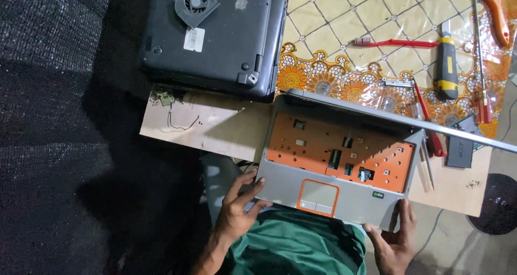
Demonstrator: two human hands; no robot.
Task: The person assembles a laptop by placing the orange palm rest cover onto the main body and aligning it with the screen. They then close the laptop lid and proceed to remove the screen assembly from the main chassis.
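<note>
Gripping near corners of grey laptop base [339, 199], keyboard removed, orange tray exposed: left hand [237, 210] and right hand [396, 237] both clasp front edge, base overhanging wooden board [215, 127]. Risk: base tips off lap, thin open lid [409, 121] strains hinge. Fingers underneath hidden. Screwdriver [447, 65] beyond; second dark laptop [215, 32] cut off at top.

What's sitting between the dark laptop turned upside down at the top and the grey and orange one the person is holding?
In the head view, a bare stretch of pale wooden board lies between the dark laptop and the grey and orange laptop, with a thin loose wire on it.
</note>
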